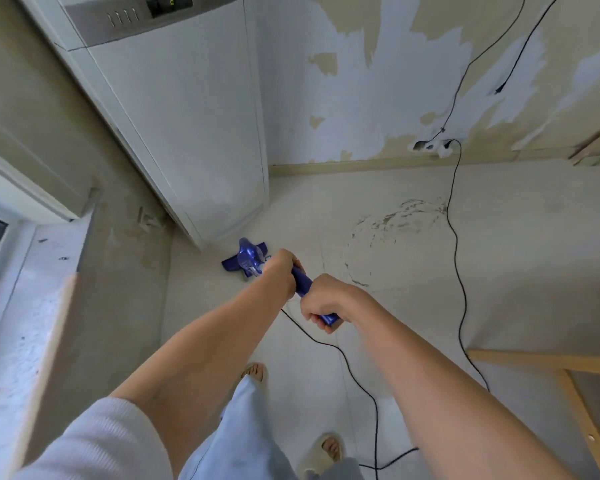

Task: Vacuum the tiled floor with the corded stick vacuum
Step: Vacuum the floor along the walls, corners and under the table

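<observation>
Blue stick vacuum (253,259) gripped in both hands, floor head down on the pale tiled floor (378,341) just off the front corner of the tall white appliance (187,109). Left hand (281,271) wrapped around the blue handle nearer the appliance, fingers curled over the tube. Right hand (326,301) clenched around the handle's end, farther from the appliance, fingertips showing under the blue grip. Both forearms stretched out toward the appliance corner, a pale sleeve (94,441) pushed up on the left arm. Black power cord (456,258) plugged in at the wall socket (433,145) to the right of the appliance, trailing down across the tiles and looping back toward the handle below the hands. Scuffed, stained ring (392,230) on the tiles between appliance and cord. Peeling, patchy wall (378,81) right of the appliance, a second thin black cable (513,62) hanging on it. Two feet in light slippers (329,448) on the tiles, well back from the appliance. Wooden frame (575,403) at the far right edge, window ledge (18,289) to the appliance's left.
</observation>
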Tool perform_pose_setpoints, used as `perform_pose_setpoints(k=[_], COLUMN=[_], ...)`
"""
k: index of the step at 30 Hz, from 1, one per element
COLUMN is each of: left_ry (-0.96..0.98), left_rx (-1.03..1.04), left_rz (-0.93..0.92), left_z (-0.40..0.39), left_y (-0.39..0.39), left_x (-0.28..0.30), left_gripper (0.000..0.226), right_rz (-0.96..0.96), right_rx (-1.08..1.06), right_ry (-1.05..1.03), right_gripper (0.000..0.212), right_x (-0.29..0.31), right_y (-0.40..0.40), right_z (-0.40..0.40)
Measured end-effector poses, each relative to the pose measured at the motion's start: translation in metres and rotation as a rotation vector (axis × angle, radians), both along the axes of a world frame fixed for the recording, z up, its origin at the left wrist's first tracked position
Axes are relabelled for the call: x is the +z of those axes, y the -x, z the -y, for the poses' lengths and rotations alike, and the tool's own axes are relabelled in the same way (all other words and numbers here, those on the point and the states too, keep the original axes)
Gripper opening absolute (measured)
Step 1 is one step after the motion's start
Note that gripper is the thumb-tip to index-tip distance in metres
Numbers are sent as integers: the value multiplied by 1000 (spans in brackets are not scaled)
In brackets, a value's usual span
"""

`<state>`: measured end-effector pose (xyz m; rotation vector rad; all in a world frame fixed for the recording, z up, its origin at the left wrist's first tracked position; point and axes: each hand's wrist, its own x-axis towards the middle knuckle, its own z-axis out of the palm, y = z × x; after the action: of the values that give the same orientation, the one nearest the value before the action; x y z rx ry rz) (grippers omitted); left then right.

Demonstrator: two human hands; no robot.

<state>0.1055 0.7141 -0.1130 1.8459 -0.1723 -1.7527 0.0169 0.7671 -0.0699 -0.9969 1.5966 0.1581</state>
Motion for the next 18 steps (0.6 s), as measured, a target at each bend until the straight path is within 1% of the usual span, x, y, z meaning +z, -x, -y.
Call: perform_pose_setpoints(k=[1,2,3,4,5,7,8,9,10,11,12,13,14,18], left_ry=[-24,-24,-12,1,-48,-31,-74,-60,-30,-27,30,20,21,-31], left_rx=[-23,62,198,295,417,514,542,425,405,404,349,202,107,75], left_rz=[44,2,-110,-174,-257,-367,-386,-270,-198,-259,-194,-151,-148,-22], left_z=[-12,-28,-30,-40,-52,-67,-69,-76,-81,-84,-86,-85,-81,-61], left_y=[7,18,22,32,43,47,50,55,61,63,61,60,60,40], left_x=[7,17,21,28,35,46,48,53,63,58,54,53,52,37], left_gripper=[40,36,28,23,27,34,35,37,38,37,35,32,31,24], right_rz=[4,-2,-6,-20,-35,-50,-52,-53,-50,-45,-39,-33,-26,-5], right_rx=[8,27,38,52,79,108,111,116,117,108,91,69,39,-56], right_ry=[-12,-6,-16,-27,-23,-29,-30,-26,-17,-8,1,11,17,42], right_gripper=[15,17,18,19,19,17,16,16,17,17,18,17,17,16], right_x=[4,11,15,19,25,33,36,38,39,39,38,35,32,14], right_y=[6,17,21,28,38,52,58,62,65,65,64,62,58,33], right_z=[-7,-18,-22,-27,-34,-44,-48,-52,-55,-57,-59,-60,-59,-50])
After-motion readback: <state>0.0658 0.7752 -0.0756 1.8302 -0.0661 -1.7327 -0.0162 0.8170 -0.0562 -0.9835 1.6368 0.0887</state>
